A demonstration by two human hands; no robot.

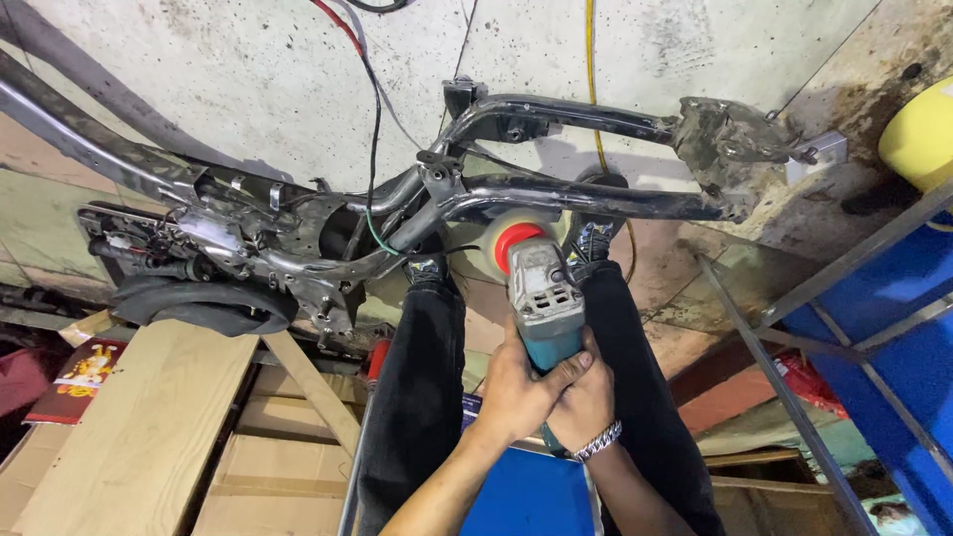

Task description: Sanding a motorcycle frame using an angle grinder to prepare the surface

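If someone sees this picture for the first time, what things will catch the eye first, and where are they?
In the centre, the left hand and the right hand together grip a teal angle grinder, whose pale polishing pad with a red hub meets the bare metal motorcycle frame lying across the concrete floor. At the left, the frame's cluttered end rests above a black tyre. A blue metal rack stands at the right.

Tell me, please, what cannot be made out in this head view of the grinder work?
- Grinder handle: wrapped by left hand and right hand.
- Buffing disc contact with the frame: hidden behind the tube.
- Yellow object: cut off at right edge.
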